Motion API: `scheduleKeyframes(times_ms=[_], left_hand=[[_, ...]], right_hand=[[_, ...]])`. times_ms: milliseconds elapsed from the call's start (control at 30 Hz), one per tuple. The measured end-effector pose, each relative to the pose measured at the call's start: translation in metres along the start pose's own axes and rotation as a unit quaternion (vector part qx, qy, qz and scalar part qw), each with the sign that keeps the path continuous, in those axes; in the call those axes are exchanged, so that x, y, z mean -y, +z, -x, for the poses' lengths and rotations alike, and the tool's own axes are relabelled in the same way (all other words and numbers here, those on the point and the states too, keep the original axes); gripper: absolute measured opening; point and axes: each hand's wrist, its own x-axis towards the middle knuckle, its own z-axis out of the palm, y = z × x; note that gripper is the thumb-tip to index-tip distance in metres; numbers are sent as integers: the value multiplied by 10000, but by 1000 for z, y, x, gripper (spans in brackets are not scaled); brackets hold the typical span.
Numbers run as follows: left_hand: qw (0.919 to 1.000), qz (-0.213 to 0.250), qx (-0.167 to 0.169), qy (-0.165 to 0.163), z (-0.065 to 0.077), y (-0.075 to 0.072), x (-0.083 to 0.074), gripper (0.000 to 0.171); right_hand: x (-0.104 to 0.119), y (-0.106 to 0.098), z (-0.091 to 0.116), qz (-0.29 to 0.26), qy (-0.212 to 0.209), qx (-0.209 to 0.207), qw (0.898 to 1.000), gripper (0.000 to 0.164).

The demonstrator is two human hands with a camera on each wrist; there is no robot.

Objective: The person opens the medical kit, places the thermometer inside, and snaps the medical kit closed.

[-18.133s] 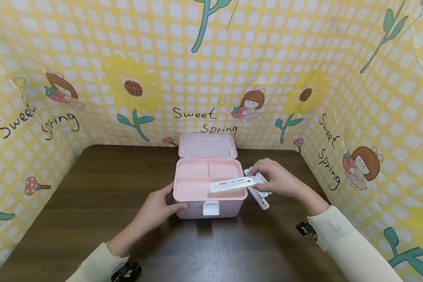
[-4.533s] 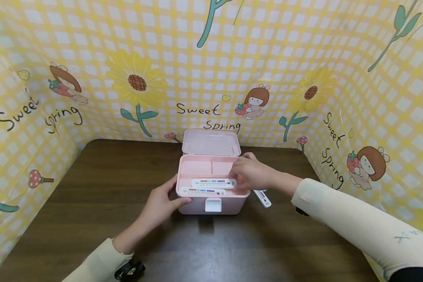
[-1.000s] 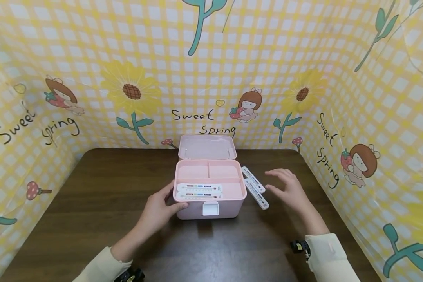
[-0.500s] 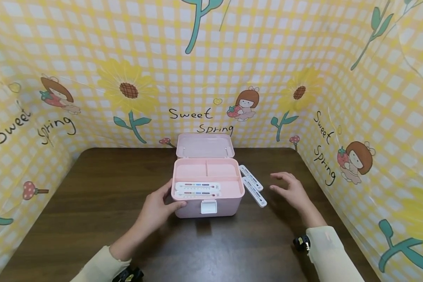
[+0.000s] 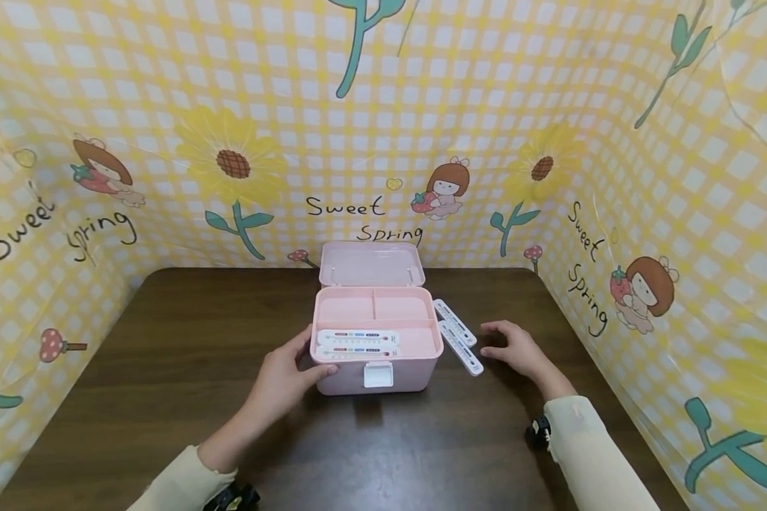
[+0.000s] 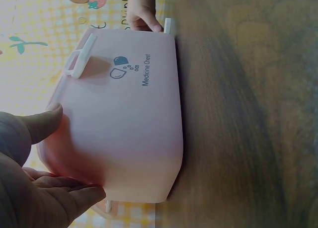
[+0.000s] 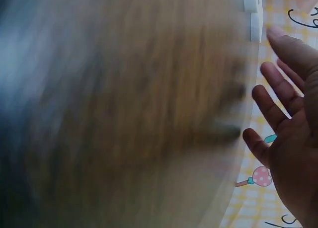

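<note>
A pink medicine chest point(image 5: 345, 383) stands on the table with its lid point(image 5: 372, 264) tipped back. My left hand point(image 5: 285, 372) grips its left front corner, thumb on the front wall and fingers along the side. Inside the long front compartment, an upper thermometer point(image 5: 358, 338) and a lower thermometer point(image 5: 358, 351) lie side by side, toward the left. To the right of the chest, a rear thermometer point(image 5: 455, 323) and a front thermometer point(image 5: 462, 349) rest slanted on the table. Beside these hovers my right hand point(image 5: 514, 349), holding nothing, thumb and fingers apart.
Two smaller compartments, a left one point(image 5: 345, 306) and a right one point(image 5: 403, 305), sit at the back of the chest. A white latch point(image 5: 378, 375) hangs on its front. Yellow checked cloth point(image 5: 332, 142) walls the dark wooden table point(image 5: 198, 341) on several sides.
Earlier my right hand carried a thermometer over the chest, then reached inside. Two thermometers now lie together there. Lately that hand drew back right, then came left toward the thermometers outside.
</note>
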Motion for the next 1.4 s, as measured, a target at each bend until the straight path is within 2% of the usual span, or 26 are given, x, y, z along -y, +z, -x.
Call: scheduleKeyframes(times_ms=[100,267,500,867,1100,1400], left_hand=[[10000,0,-6,3,1,0,0,93],[9999,21,-93,124,3,-1,2,91],[9998,-34,-104,136,4,-2,3,91],[9999,10,-89,126,3,-3,0,91],[9999,-12,-83,151,2,-2,1,91],[10000,20,6,33,1,-1,0,92]], right_hand=[[-1,4,-1,88,38,94,9999,51],[1,9,-6,540,-32,129,9985,49],[5,17,-12,910,-26,-57,9958,49],[16,25,-22,1052,519,-252,9928,49],[22,30,-26,1100,923,-429,9887,36],[28,30,-23,1020,1265,-584,9850,29]])
